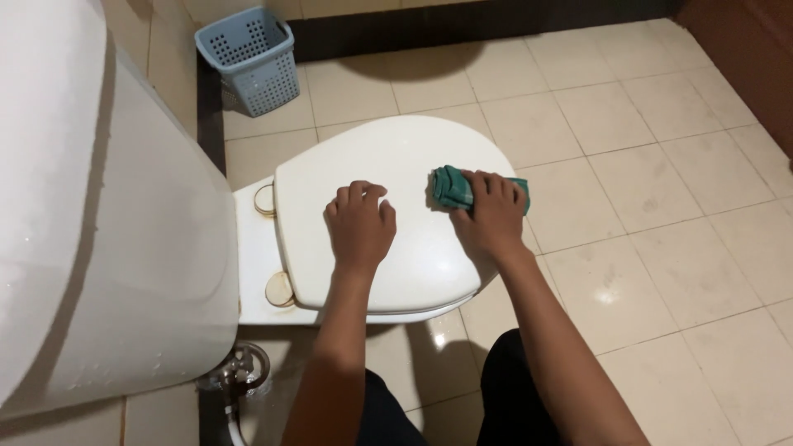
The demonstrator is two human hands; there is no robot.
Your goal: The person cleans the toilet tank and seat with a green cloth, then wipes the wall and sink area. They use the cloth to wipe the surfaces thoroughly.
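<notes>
Right hand clamped on folded green cloth, pressed to closed white toilet lid, frame centre. Left hand flat on lid, fingers spread, empty. Step: wiping lid, apparently. Blue basket upper left, tiled floor right.

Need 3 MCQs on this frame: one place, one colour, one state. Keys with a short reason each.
1. Where is the blue perforated plastic basket?
A. on the lid
B. on the floor by the wall
C. in a hand

2. Colour of the folded cloth?
A. red
B. green
C. yellow

3. State of the white toilet lid?
A. raised
B. removed
C. closed

1 B: it stands on tiles in the corner.
2 B: green shows under the right hand.
3 C: the left hand rests flat on it.
</notes>
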